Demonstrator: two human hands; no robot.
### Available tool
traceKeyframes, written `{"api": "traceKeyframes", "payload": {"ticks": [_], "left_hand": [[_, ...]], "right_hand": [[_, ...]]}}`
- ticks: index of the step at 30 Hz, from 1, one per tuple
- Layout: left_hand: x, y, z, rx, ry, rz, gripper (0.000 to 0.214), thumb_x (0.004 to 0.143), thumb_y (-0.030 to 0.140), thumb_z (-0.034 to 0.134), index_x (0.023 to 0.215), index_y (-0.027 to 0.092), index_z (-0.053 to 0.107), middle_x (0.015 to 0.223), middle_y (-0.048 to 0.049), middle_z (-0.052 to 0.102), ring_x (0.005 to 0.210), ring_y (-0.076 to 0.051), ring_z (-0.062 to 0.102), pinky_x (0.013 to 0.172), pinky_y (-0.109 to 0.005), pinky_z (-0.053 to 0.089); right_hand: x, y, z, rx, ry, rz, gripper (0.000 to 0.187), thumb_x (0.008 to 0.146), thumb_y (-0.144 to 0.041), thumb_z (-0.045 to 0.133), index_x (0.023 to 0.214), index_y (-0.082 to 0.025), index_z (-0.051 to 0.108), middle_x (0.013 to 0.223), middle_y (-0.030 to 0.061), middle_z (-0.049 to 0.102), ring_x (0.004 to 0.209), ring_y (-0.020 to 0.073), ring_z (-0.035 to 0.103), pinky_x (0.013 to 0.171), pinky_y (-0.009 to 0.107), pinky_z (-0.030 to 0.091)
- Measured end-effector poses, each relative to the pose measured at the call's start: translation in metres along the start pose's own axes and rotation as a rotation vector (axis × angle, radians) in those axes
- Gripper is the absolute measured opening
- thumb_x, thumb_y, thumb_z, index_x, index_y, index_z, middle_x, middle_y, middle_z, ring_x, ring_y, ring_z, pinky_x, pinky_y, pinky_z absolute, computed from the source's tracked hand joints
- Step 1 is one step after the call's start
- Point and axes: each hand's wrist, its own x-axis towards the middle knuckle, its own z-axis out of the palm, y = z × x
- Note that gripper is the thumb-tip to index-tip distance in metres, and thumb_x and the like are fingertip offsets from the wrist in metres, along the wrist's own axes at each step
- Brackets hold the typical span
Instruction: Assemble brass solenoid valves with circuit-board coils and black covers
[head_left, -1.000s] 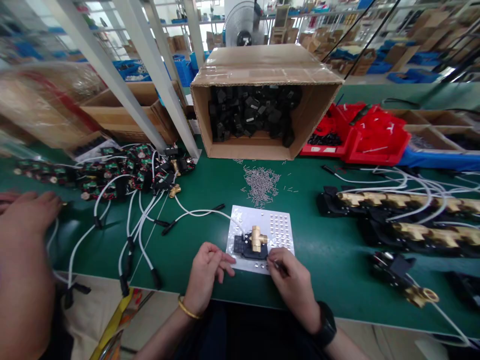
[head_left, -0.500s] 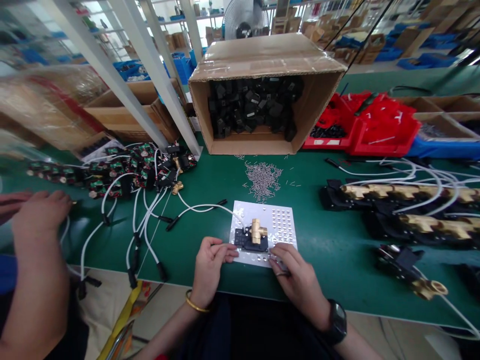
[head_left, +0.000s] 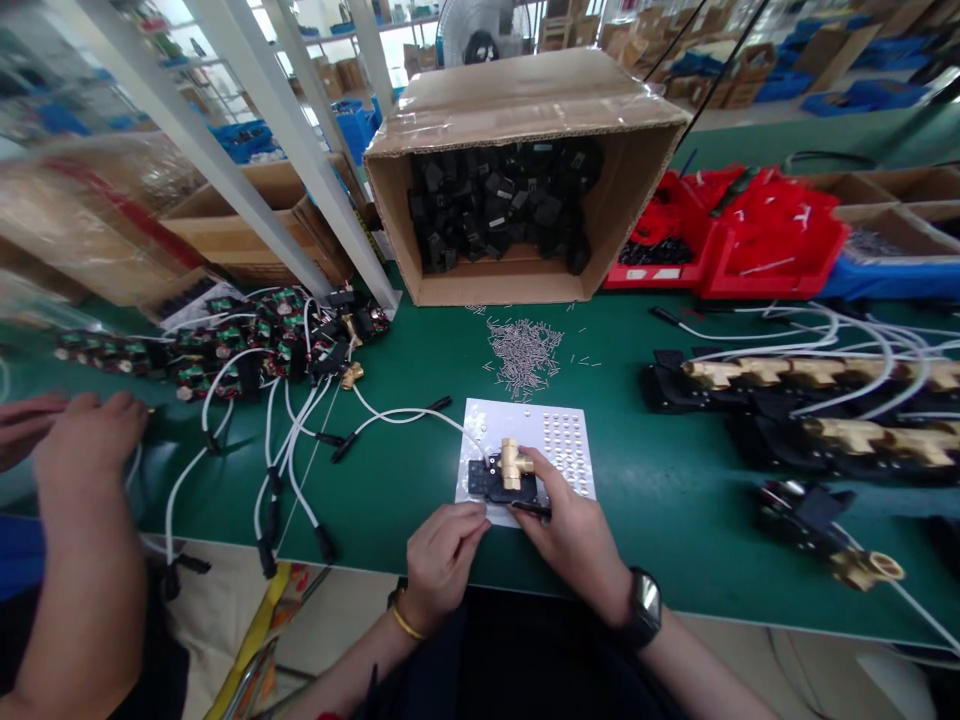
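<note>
A black plastic housing (head_left: 487, 482) with a brass tee fitting (head_left: 512, 464) on top sits over a white sheet (head_left: 480, 415) in front of me. Around the right side of this housing my right hand (head_left: 576, 535) is closed, thumb and fingers gripping its edge near the brass. My left hand (head_left: 444, 562) is pinched at the sheet's front edge, just below the housing; what its fingertips hold, if anything, is too small to see. Rows of small shiny round dots (head_left: 562, 440) cover the sheet's right part. A white cable (head_left: 409, 412) runs left from the housing.
Loose screws (head_left: 523, 355) lie beyond the sheet, before a carton (head_left: 390, 225) of black parts. More brass-fitted units (head_left: 847, 440) stand right, near red bins (head_left: 739, 275). Wired circuit assemblies (head_left: 247, 345) lie left, and a co-worker's hand (head_left: 97, 430) is at far left.
My right hand has moved from the sheet's lower right edge onto the housing and grips it. My left hand has drawn slightly right and nearer me, still pinched.
</note>
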Motion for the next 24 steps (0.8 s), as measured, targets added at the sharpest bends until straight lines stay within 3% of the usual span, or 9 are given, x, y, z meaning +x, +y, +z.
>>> {"api": "traceKeyframes", "payload": {"ticks": [6,10,13,18,21,24], "left_hand": [[0.012,0.002,0.003,-0.051,0.039,-0.126,0.012,0.075,0.019,0.064,0.08,0.025,0.073,0.083,-0.0068,0.071,0.083,-0.022,0.063,0.083,-0.034,0.046],[0.02,0.003,-0.002,-0.03,-0.042,-0.146,0.01,0.075,0.023,0.065,0.081,0.025,0.073,0.083,-0.007,0.071,0.081,-0.023,0.061,0.084,-0.033,0.043],[0.026,0.001,-0.005,0.107,-0.114,-0.083,0.008,0.076,0.026,0.065,0.078,0.024,0.072,0.077,-0.0068,0.069,0.075,-0.021,0.06,0.078,-0.029,0.042],[0.03,-0.004,0.002,0.214,-0.07,-0.114,0.02,0.071,0.029,0.07,0.055,0.02,0.061,0.056,-0.0012,0.059,0.055,-0.014,0.051,0.06,-0.024,0.038],[0.034,0.001,0.001,0.063,0.054,-0.256,0.027,0.058,0.027,0.078,0.055,0.019,0.053,0.051,0.0037,0.048,0.049,-0.011,0.043,0.051,-0.021,0.034],[0.049,0.016,-0.014,-0.347,0.204,-0.478,0.028,0.067,0.038,0.07,0.085,0.02,0.058,0.07,0.0006,0.058,0.046,-0.008,0.04,0.042,-0.019,0.031]], "right_hand": [[0.0,0.0,0.006,-0.048,0.023,-0.002,0.052,0.084,-0.026,0.051,0.131,-0.019,0.031,0.131,0.0115,0.05,0.105,0.0282,0.059,0.082,0.041,0.053],[-0.001,0.001,0.006,-0.044,0.03,-0.002,0.051,0.083,-0.027,0.052,0.13,-0.02,0.033,0.13,0.0114,0.051,0.104,0.0273,0.059,0.082,0.038,0.054],[-0.001,0.002,0.006,-0.028,0.031,0.004,0.051,0.083,-0.026,0.053,0.129,-0.021,0.034,0.131,0.0103,0.05,0.106,0.027,0.059,0.083,0.038,0.053],[0.0,0.006,0.008,0.041,-0.006,0.049,0.056,0.08,-0.024,0.058,0.13,-0.023,0.033,0.131,0.0092,0.05,0.103,0.0263,0.06,0.082,0.038,0.053],[0.003,0.006,0.002,0.062,-0.034,0.087,0.07,0.075,-0.022,0.062,0.135,-0.023,0.026,0.127,0.0104,0.053,0.103,0.0265,0.06,0.083,0.039,0.052],[0.01,-0.002,-0.013,0.042,-0.089,0.022,0.076,0.071,-0.02,0.067,0.135,-0.022,0.025,0.129,0.0094,0.05,0.111,0.0258,0.054,0.088,0.039,0.049]]}}
